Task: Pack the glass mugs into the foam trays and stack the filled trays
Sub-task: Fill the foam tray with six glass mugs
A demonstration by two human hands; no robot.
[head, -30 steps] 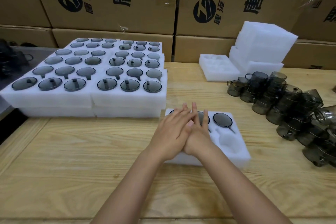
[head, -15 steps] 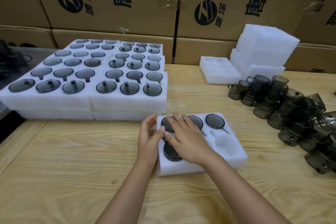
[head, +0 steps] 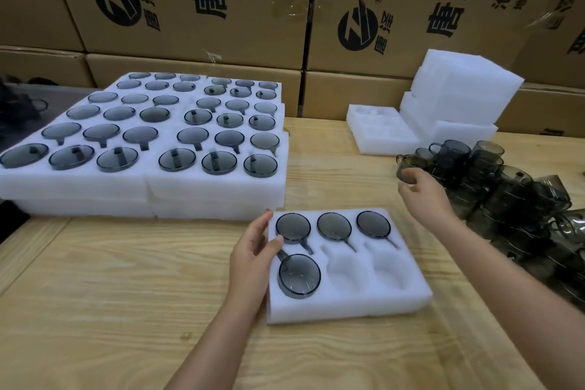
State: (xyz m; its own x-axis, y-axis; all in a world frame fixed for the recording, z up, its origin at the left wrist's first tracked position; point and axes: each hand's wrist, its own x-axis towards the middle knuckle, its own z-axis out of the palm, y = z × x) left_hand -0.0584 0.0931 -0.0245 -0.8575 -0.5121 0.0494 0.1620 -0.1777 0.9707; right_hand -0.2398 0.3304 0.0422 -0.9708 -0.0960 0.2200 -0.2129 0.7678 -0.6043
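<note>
A white foam tray (head: 395,304) lies on the wooden table in front of me. It holds several smoky glass mugs: three along the back row and one (head: 299,275) in the front left pocket. The two other front pockets are bare. My left hand (head: 250,260) rests against the tray's left edge with the thumb on its top. My right hand (head: 424,193) is out to the right, its fingers curled round a glass mug (head: 403,165) at the near-left edge of the loose mug pile (head: 506,193).
Filled foam trays (head: 142,187) are stacked in a block at the back left. An empty tray (head: 380,136) and a stack of foam pieces (head: 459,89) stand at the back right. Cardboard boxes (head: 190,9) wall off the rear.
Both hands were pressing on the tray's left mugs. My right hand has moved right to the mug pile and taken hold of a mug; my left hand has slid to the tray's edge.
</note>
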